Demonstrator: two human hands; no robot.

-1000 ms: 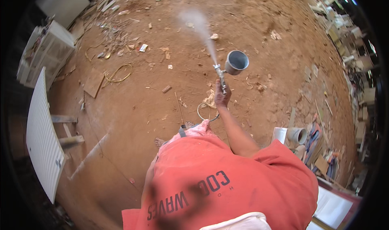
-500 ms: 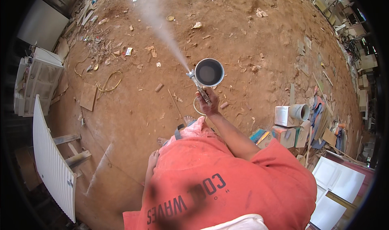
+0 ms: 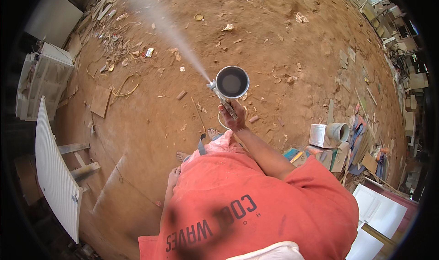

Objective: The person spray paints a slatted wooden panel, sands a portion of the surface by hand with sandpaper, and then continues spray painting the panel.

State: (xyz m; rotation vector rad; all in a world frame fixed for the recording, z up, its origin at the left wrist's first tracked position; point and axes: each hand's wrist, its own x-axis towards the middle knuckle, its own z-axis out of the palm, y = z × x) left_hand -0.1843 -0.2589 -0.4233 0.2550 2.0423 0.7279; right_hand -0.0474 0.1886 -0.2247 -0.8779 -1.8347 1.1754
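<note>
My right hand [image 3: 234, 116] is wrapped round the handle of a metal spray gun [image 3: 221, 95], held out in front of my body. An open round cup [image 3: 232, 71] sits on the gun, its inside dark grey. From the nozzle, a pale mist [image 3: 183, 47] fans out toward the far left. A thin pale hose [image 3: 221, 120] curves below the hand. Beside my left thigh hangs my left hand [image 3: 173, 174], mostly hidden by my red shirt; its fingers are too small and covered to read.
A white ribbed panel [image 3: 57, 173] rests on wooden supports [image 3: 84, 170] at left. White drawer-like pieces [image 3: 50, 72] stand behind it. Right of me are a white container [image 3: 318, 135], a grey bucket [image 3: 339, 132] and white panels [image 3: 382, 205]. Scraps and a yellowish hose [image 3: 125, 87] litter the dirt floor.
The spray gun has shifted very slightly left, still giving off mist. The view has turned a little, so the surroundings sit slightly differently. My grip is the same.
</note>
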